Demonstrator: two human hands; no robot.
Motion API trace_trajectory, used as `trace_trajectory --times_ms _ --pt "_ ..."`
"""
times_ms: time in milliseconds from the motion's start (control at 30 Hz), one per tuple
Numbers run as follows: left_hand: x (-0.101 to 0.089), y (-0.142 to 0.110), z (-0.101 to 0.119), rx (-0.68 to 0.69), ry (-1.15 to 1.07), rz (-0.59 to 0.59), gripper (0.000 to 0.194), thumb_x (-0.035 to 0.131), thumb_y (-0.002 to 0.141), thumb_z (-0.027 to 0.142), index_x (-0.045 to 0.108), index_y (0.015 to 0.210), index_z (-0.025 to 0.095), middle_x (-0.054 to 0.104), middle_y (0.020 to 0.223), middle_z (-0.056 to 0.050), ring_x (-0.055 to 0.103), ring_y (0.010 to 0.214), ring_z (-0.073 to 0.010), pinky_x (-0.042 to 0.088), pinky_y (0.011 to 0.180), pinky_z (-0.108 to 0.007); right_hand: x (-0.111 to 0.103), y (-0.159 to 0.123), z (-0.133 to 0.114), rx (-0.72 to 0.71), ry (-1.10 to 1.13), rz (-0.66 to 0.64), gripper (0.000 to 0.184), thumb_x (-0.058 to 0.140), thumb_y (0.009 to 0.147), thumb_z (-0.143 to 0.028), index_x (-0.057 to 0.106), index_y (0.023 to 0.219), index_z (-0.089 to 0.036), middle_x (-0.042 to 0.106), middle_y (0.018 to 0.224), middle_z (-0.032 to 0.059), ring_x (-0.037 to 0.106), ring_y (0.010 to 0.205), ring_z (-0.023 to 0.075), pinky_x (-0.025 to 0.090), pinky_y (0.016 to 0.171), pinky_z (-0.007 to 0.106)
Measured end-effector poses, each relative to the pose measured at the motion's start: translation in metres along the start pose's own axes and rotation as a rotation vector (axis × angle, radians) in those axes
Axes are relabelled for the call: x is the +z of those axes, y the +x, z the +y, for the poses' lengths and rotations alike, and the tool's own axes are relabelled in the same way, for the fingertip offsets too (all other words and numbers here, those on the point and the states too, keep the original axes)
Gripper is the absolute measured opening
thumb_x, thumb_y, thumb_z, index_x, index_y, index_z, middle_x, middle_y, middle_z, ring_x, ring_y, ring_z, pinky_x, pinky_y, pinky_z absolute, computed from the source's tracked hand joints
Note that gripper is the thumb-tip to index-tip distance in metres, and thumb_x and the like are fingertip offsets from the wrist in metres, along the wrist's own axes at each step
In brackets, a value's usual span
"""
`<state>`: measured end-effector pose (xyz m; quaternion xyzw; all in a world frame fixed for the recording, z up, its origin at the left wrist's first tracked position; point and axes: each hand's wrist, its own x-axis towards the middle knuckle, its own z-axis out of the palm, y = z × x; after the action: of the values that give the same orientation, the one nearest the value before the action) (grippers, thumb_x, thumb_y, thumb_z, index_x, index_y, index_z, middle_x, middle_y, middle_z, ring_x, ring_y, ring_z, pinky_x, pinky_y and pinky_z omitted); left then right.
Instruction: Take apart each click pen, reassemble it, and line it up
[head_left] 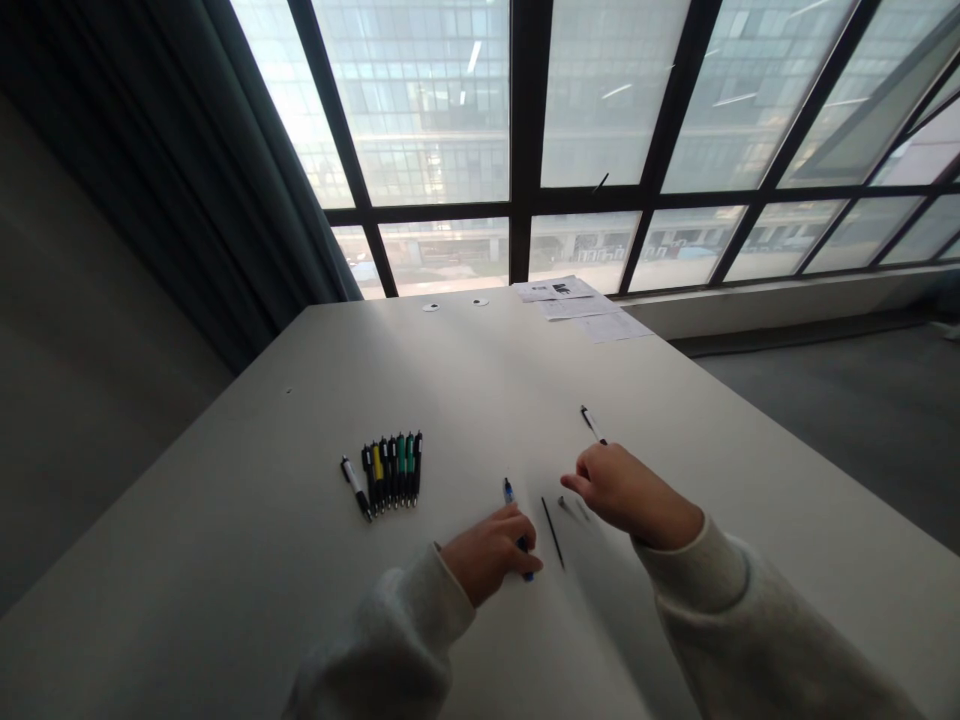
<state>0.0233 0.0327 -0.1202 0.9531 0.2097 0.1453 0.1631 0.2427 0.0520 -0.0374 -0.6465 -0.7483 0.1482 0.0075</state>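
My left hand (495, 552) rests low over the table, its fingers curled closed around a blue pen (509, 490). The pen's upper end sticks out above the knuckles and a blue piece shows below the fingers; the middle is covered. Just right of that hand lies a thin dark ink refill (553, 533). Beside the refill is a small silvery pen tip (562, 502). My right hand (619, 490) is over the table with its fingers bent; what they hold, if anything, is hidden. A white-and-black pen (592, 424) shows beyond it, partly covered by the hand.
On the left, several pens (394, 472) lie in a close row, with a white-and-black pen (355, 488) slanted beside them. Printed sheets (574, 308) lie at the far right of the white table (225, 520). Two round cable holes (430, 307) sit near the far edge, before the windows.
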Motion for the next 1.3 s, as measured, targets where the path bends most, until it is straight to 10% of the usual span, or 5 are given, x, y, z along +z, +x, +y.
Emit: trace_trajectory --times_ms 367,667,1300 --pt "0.006 -0.003 0.006 -0.055 -0.158 0.057 0.046 0.047 0.076 -0.004 0.071 0.103 0.024 0.069 0.103 -0.008 0.055 0.119 -0.0237 0.031 0.113 -0.052 -0.007 -0.009 0.0 -0.048 0.018 0.122 0.028 0.058 0.089 -0.036 0.072 0.074 -0.017 0.071 0.074 0.0087 0.062 0.069 0.0188 0.034 0.063 0.028" --pt "0.025 -0.008 -0.001 -0.247 -0.09 0.633 0.027 0.045 0.082 0.006 0.068 0.093 0.017 0.067 0.096 -0.009 0.06 0.096 -0.0209 0.052 0.088 -0.042 0.063 -0.034 0.039 -0.038 0.187 0.266 0.016 0.058 0.087 -0.023 0.068 0.078 -0.014 0.071 0.078 0.0072 0.063 0.073 0.0178 0.04 0.069 0.026" --pt "0.044 -0.008 0.012 -0.333 -0.02 0.61 0.021 0.053 0.09 0.02 0.071 0.099 0.017 0.069 0.102 -0.011 0.067 0.094 -0.0187 0.057 0.084 -0.036 0.084 -0.032 0.045 -0.061 0.184 0.288 0.019 0.053 0.085 -0.023 0.07 0.082 -0.014 0.073 0.083 0.0088 0.064 0.076 0.0178 0.04 0.069 0.025"
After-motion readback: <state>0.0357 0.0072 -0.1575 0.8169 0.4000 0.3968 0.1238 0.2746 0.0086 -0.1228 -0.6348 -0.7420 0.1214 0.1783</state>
